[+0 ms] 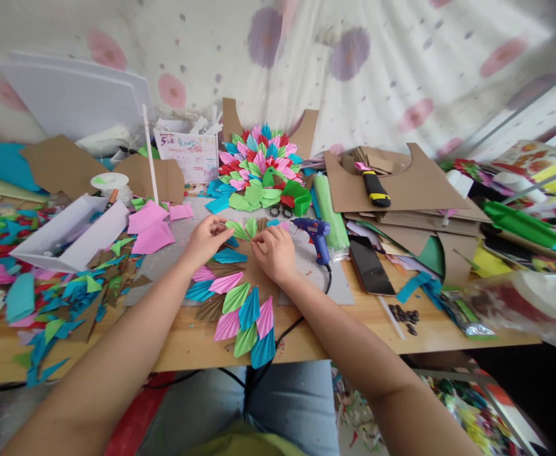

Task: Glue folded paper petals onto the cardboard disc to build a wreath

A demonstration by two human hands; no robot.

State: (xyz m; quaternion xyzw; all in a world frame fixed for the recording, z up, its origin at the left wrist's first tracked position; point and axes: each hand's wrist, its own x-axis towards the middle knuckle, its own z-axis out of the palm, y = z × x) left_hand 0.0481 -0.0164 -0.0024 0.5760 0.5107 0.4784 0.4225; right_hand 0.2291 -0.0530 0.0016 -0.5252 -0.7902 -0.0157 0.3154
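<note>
1. Pleated green paper (236,229), at the top of leaf-trimmed cardboard (258,273).
2. Left hand (210,238): fingers pinching the paper's left edge.
3. Right hand (276,254): fingers curled at its right; cannot tell if gripping.
4. Rightward: glue gun (318,235), then phone (372,266) on the desk (430,337).

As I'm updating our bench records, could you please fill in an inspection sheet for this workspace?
Surface: wooden table, partly covered by a grey mat.
Job's things: green pleated paper at the hands; multicoloured pleated pieces on and around brown cardboard; blue glue gun beside the right hand.
Clutter: paper scraps heaped on the left; phone and stacked cardboard sheets on the right.
Hands: left hand and right hand at opposite sides of the green paper; firmness of grip unclear.
Cables: black cable runs from the glue gun over the front edge.
Surroundings: flower-patterned curtain behind; litter below, right.
</note>
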